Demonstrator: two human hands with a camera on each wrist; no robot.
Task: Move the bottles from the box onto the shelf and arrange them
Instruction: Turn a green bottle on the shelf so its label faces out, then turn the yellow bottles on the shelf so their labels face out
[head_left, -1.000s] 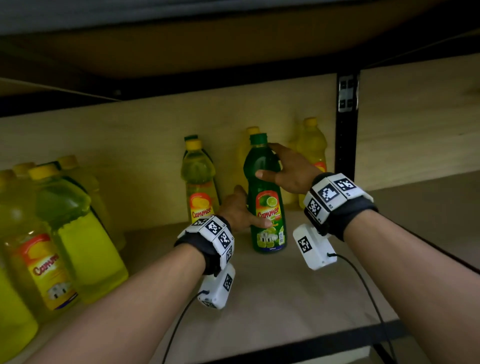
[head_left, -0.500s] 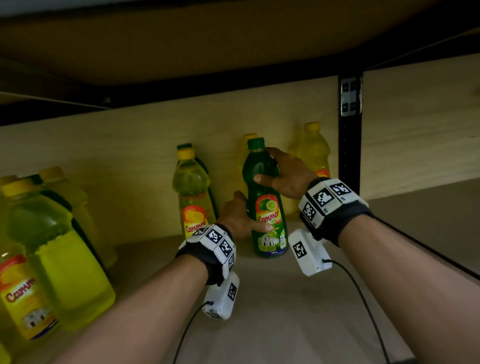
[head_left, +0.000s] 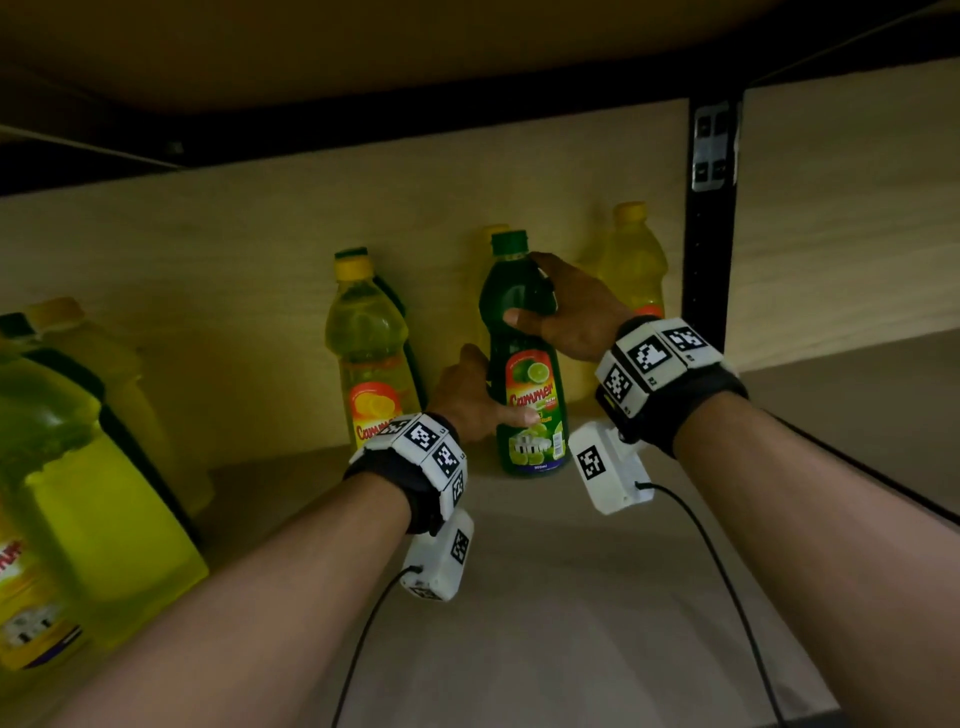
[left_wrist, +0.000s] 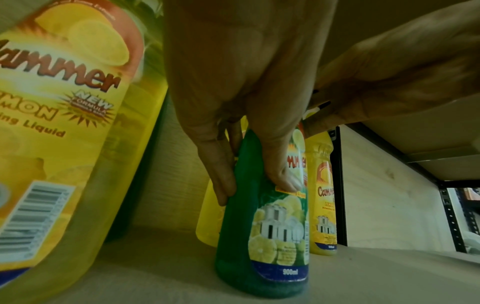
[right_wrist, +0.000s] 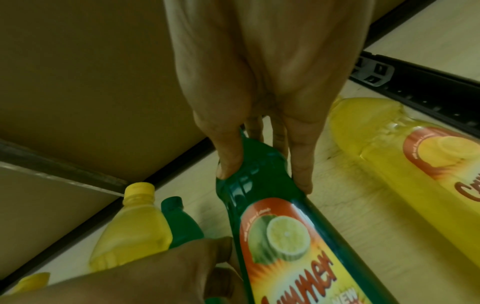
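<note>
A green lime dish-liquid bottle (head_left: 525, 374) stands upright on the wooden shelf (head_left: 571, 597), near the back wall. My left hand (head_left: 485, 402) grips its lower body, with the thumb across the label and the fingers (left_wrist: 224, 176) round the back. My right hand (head_left: 558, 317) grips its shoulder just under the green cap. In the left wrist view the green bottle (left_wrist: 262, 236) has its base on the board. In the right wrist view the right hand's fingers (right_wrist: 301, 164) and thumb clasp the green bottle (right_wrist: 272, 205) at the neck.
A yellow lemon bottle (head_left: 369, 358) stands to the left with a green one behind it. More yellow bottles (head_left: 632, 265) stand behind and to the right. Large yellow jugs (head_left: 93, 493) crowd the left end. A black upright post (head_left: 709, 234) divides the bays; the shelf above is low.
Both hands keep their hold on the green bottle, which stays upright. The gap to the yellow bottle on its left looks slightly wider. The head view has shifted.
</note>
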